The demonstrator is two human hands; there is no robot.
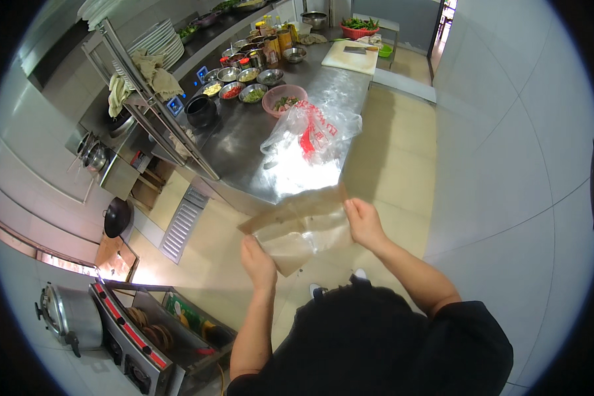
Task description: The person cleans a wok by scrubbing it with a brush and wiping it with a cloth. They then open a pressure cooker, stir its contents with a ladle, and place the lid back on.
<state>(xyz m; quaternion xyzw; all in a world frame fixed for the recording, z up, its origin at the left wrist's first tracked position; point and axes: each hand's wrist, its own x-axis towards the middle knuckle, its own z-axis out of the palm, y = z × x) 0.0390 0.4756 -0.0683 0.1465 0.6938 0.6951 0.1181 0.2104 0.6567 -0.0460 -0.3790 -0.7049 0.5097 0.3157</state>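
A translucent brownish sheet (302, 230), which may be a flat plastic bag, is stretched between my two hands over the floor, just in front of the steel counter's near end. My left hand (259, 262) grips its left edge, and my right hand (365, 222) has hold of the right edge near the upper corner. Beyond it, a crumpled clear plastic bag with red print (314, 131) lies on the steel counter (232, 158). Touching or close behind that bag is a pink plastic bowl (285, 96) with chopped food inside.
Small metal bowls of chopped ingredients (252, 93), a dark pot (200, 111) and bottles stand along the counter's left. A cleaver (355, 50) rests on a white cutting board (349, 57) farther back. Steel shelf posts (161, 106) rise at left; a pressure cooker (74, 317) stands by a gas stove lower left.
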